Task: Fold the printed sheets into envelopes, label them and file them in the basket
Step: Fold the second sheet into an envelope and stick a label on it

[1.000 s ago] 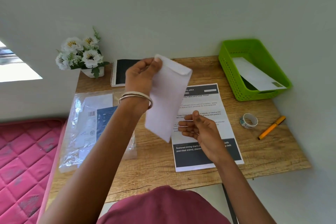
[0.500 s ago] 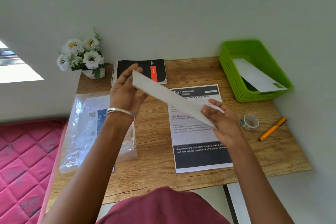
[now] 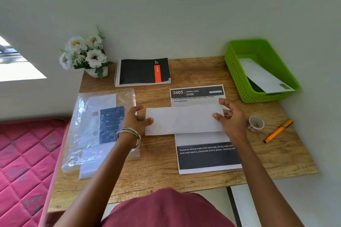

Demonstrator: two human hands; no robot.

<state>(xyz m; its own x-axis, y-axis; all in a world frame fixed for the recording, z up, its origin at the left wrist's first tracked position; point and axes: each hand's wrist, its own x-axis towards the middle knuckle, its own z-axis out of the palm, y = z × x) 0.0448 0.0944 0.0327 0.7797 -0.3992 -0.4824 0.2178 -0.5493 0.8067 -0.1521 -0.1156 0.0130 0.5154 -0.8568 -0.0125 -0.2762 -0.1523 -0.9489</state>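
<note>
A blank white envelope (image 3: 184,120) lies flat across the middle of the printed sheet (image 3: 203,155), its long axis running left to right, crosswise to the sheet's length. The left hand (image 3: 135,119) pinches the envelope's left end; the right hand (image 3: 230,116) holds its right end with curled fingers. Both sit equally near. Beyond the sheet's far right corner, the green basket (image 3: 238,77) already holds one envelope.

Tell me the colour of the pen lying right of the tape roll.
The pen is orange with a dark tip, seen best in the head view.
</note>
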